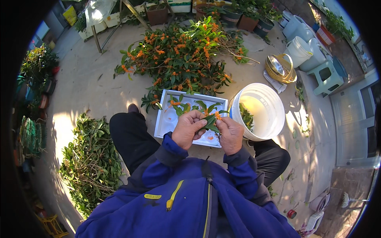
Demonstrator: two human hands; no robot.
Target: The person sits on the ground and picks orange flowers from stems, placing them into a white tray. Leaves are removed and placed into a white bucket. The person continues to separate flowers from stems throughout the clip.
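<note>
Over a shallow white tray, both of my hands pinch a leafy osmanthus sprig with small orange blossoms. My left hand is closed round its leaves, thumb and forefinger together. Close beside it, the fingers of my right hand grip the sprig near an orange flower cluster. A few loose orange blossoms lie in the tray, partly hidden by my hands. Just beyond the tray spreads a large heap of flowering branches. A white bucket with some green leaves inside stands to the right of my right hand.
A pile of leafy cut branches lies on the floor at my left. Beyond the bucket are a woven basket holding a metal bowl, a pale green stool and several white pails. Potted plants line the far edge.
</note>
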